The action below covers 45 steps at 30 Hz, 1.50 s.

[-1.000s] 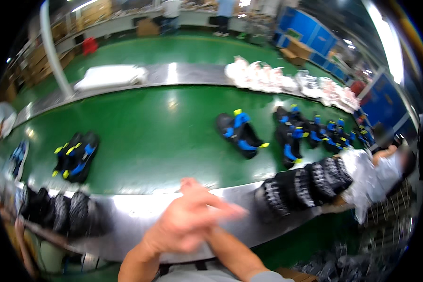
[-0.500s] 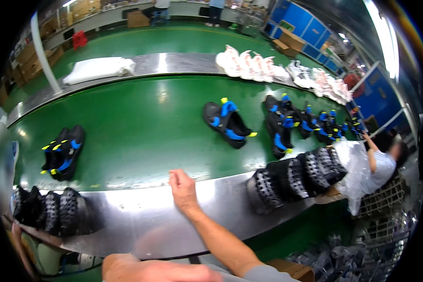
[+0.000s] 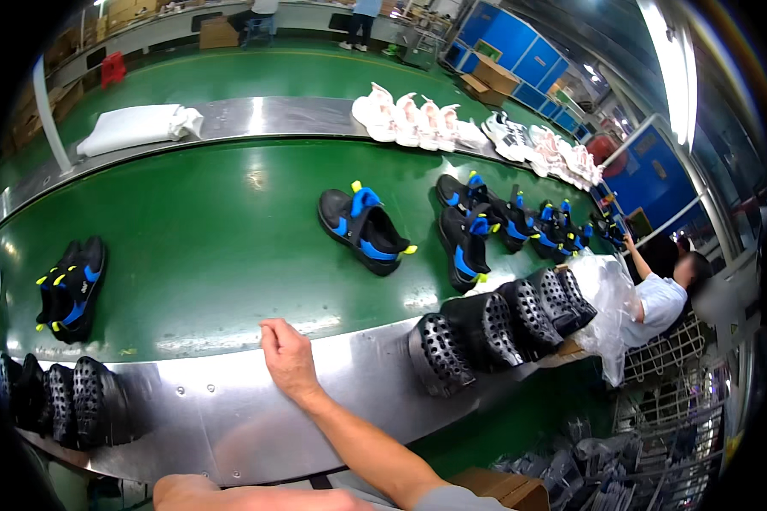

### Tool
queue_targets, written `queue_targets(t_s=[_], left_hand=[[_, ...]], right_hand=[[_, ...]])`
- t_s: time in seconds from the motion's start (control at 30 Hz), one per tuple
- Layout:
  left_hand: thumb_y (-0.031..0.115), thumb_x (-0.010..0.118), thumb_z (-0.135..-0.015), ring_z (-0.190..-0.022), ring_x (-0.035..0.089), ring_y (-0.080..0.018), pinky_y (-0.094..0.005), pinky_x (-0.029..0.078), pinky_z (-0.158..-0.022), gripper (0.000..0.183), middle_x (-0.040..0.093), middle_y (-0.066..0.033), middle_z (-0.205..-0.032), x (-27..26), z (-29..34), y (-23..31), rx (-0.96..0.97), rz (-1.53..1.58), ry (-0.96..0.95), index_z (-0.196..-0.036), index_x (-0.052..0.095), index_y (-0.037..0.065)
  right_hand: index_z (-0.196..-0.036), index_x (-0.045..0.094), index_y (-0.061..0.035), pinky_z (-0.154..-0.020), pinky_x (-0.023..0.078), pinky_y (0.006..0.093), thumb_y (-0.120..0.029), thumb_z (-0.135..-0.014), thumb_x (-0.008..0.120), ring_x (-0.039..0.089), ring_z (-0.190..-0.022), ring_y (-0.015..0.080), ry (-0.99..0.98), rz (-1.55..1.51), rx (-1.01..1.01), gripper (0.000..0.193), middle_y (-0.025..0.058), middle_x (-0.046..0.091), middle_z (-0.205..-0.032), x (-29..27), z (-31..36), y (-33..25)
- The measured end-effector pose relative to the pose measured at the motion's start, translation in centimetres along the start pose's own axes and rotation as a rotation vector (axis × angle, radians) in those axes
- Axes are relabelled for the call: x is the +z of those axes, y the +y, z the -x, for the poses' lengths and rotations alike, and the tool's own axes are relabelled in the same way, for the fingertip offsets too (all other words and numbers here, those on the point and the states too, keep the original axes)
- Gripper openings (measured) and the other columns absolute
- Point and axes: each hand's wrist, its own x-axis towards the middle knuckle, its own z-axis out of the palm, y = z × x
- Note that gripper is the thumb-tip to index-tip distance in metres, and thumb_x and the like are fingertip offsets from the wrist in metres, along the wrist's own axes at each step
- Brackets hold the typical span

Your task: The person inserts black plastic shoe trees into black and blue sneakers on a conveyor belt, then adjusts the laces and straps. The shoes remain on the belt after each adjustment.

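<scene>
My right hand (image 3: 290,362) rests in a loose fist at the inner edge of a metal ledge (image 3: 230,396), beside a green belt (image 3: 204,255). Nothing shows in it. At the bottom edge, my left hand (image 3: 247,496) is only partly in view, and its fingers cannot be made out. Beyond the right hand, a single black and blue shoe (image 3: 366,230) with yellow-green tabs lies on the belt. A similar pair (image 3: 72,289) sits far left, and several more shoes (image 3: 464,243) are grouped to the right. Neither hand touches a shoe.
Black studded shoes (image 3: 486,328) stand on the ledge at right, with others (image 3: 89,400) at left. Across the belt, pale shoes (image 3: 413,119) and a white wrapped bundle (image 3: 141,128) line a metal shelf. A co-worker (image 3: 660,294) reaches toward the belt at far right.
My view has turned slightly to the right, so the whole scene sits further left in the picture. The right hand stays in its fist at the ledge.
</scene>
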Motion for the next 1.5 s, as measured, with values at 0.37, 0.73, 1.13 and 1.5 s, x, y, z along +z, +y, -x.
queue_targets(t_s=[0.37,0.73,1.13,1.5], left_hand=[[0.008,0.064,-0.092,-0.116,0.062,-0.0393,-0.0456,0.051,-0.1,0.043,0.065,-0.0209,-0.124,2.3,-1.5,-11.6,-0.368,0.015,-0.21,-0.134,0.059,-0.001],[0.031,0.079,-0.083,-0.125,0.054,-0.0422,-0.0462,0.046,-0.107,0.07,0.055,-0.0292,-0.133,3.8,1.7,-33.7,-0.861,-0.685,-0.223,-0.143,0.054,0.005],[0.01,0.06,-0.085,-0.102,0.068,-0.0417,-0.0506,0.054,-0.091,0.036,0.07,-0.0243,-0.102,9.9,-2.0,-42.3,-1.037,-0.822,-0.486,-0.121,0.067,0.011],[0.064,0.068,-0.086,-0.094,0.073,-0.0385,-0.0492,0.057,-0.078,0.059,0.074,-0.0201,-0.096,14.2,-3.7,-43.5,-1.052,-0.927,-0.735,-0.111,0.069,0.011]], right_hand=[[-0.104,0.066,-0.0024,-0.061,0.048,0.0369,-0.014,-0.098,0.062,0.058,-0.062,0.0207,-0.032,0.064,-0.016,0.013,0.0105,0.06,-0.071,-1.4,0.0,0.1],[-0.109,0.069,-0.0067,-0.086,0.052,0.0443,-0.027,-0.093,0.061,0.067,-0.101,0.0298,-0.298,0.225,-0.109,0.027,0.0119,0.071,-0.104,1.2,2.5,6.2],[-0.114,0.068,-0.0094,-0.088,0.051,0.0424,-0.029,-0.095,0.057,0.064,-0.11,0.0254,-0.349,0.249,-0.153,0.029,0.007,0.07,-0.116,-1.6,0.8,1.5],[-0.116,0.067,-0.0105,-0.088,0.052,0.0395,-0.03,-0.096,0.058,0.064,-0.111,0.0228,-0.288,0.095,-0.087,0.029,0.0064,0.068,-0.118,0.0,0.6,2.2]])
